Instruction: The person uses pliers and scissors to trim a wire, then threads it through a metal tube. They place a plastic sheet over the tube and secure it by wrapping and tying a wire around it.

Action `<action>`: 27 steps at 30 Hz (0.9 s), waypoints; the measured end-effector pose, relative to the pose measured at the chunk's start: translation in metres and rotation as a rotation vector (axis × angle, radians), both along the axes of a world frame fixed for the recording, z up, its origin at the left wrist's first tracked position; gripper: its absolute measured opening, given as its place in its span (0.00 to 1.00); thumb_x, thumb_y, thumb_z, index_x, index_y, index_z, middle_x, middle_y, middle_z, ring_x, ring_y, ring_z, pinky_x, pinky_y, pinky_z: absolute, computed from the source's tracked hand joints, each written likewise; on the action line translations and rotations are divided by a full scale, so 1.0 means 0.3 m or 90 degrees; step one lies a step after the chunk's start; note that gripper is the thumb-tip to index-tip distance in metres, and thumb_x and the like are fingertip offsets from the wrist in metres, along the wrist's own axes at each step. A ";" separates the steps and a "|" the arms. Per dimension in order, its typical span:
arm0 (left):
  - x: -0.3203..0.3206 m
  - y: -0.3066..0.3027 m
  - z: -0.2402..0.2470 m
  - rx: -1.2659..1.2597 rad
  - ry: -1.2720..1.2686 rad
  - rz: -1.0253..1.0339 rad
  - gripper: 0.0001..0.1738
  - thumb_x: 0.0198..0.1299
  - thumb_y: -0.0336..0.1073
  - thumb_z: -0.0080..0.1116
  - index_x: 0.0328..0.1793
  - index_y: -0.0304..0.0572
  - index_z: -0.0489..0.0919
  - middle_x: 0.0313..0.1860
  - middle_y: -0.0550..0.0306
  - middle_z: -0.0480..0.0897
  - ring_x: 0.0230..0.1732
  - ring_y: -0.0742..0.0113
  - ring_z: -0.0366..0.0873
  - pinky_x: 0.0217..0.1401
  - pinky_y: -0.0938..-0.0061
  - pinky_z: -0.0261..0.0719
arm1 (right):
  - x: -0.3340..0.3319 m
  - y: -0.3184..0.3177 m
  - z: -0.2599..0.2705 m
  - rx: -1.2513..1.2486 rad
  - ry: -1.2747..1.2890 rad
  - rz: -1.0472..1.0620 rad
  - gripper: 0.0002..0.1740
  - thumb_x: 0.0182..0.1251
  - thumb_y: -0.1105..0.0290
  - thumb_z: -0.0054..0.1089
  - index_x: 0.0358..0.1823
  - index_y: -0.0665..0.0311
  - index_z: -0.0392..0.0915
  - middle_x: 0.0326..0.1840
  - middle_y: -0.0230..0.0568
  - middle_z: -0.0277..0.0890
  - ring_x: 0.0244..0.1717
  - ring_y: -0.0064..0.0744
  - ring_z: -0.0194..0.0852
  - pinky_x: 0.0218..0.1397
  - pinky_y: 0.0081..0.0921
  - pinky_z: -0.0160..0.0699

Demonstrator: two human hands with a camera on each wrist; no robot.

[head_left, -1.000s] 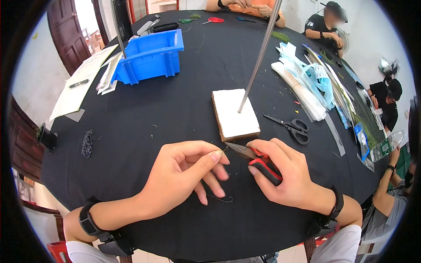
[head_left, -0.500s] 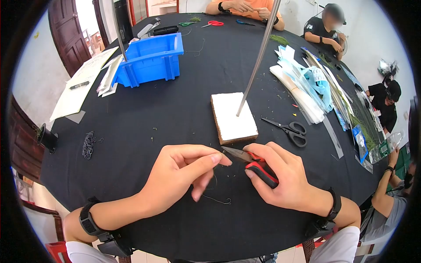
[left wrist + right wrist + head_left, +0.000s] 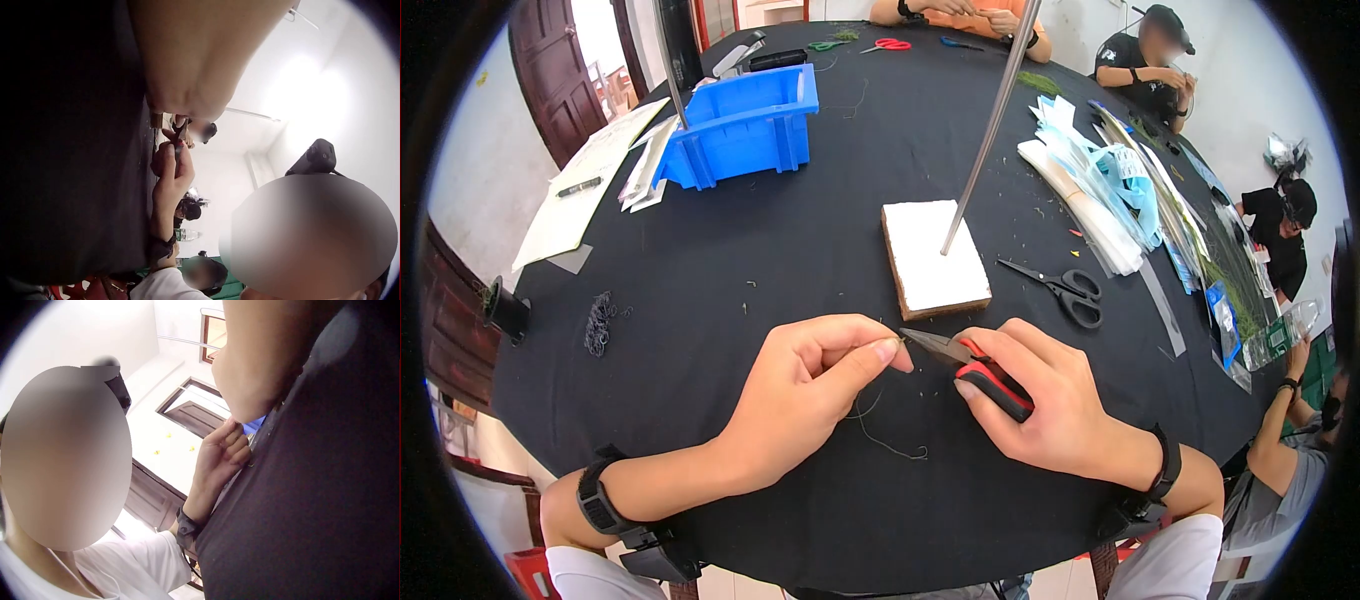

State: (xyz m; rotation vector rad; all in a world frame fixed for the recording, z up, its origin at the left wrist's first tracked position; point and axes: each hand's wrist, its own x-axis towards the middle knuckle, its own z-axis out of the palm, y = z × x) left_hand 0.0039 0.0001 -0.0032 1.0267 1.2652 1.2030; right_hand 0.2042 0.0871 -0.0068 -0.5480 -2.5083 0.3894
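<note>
Thumb and forefinger of my left hand (image 3: 805, 390) pinch a thin wire in the head view; a tiny bit of it shows at the fingertips. Below that hand, a fine dark strand (image 3: 887, 447) trails onto the black cloth and ends in a small hook. My right hand (image 3: 1045, 405) grips needle-nose pliers (image 3: 940, 346) with red and black handles. Their tips point left, right at the left fingertips. In the left wrist view the right hand (image 3: 170, 169) appears beyond the forearm; the right wrist view shows the left hand (image 3: 222, 453) with curled fingers.
Just beyond the hands stands a white-topped block (image 3: 940, 275) with a metal rod (image 3: 990, 130). Black scissors (image 3: 1065, 290) lie to its right. A blue bin (image 3: 745, 135) is at back left, a tangled dark chain-like heap (image 3: 599, 325) at left, plastic strips (image 3: 1080, 205) at right.
The pliers have shifted slightly left, closer to the left fingertips. The left hand's lower fingers, hanging out earlier, have tucked in, and more of the dark strand shows.
</note>
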 end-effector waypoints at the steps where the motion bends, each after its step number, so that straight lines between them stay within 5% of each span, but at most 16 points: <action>1: 0.002 0.000 0.000 0.004 -0.003 0.002 0.11 0.66 0.35 0.51 0.38 0.34 0.79 0.15 0.72 0.63 0.14 0.85 0.52 0.17 0.83 0.47 | -0.001 -0.001 0.000 0.008 0.001 -0.001 0.21 0.50 0.71 0.66 0.47 0.66 0.73 0.29 0.40 0.69 0.25 0.39 0.74 0.24 0.31 0.74; 27: 0.014 -0.016 0.023 0.022 0.130 0.050 0.09 0.63 0.31 0.55 0.37 0.32 0.82 0.18 0.69 0.71 0.19 0.86 0.56 0.20 0.83 0.51 | 0.004 -0.006 0.010 0.024 -0.042 -0.018 0.25 0.44 0.74 0.68 0.48 0.63 0.73 0.29 0.38 0.67 0.28 0.38 0.73 0.26 0.31 0.72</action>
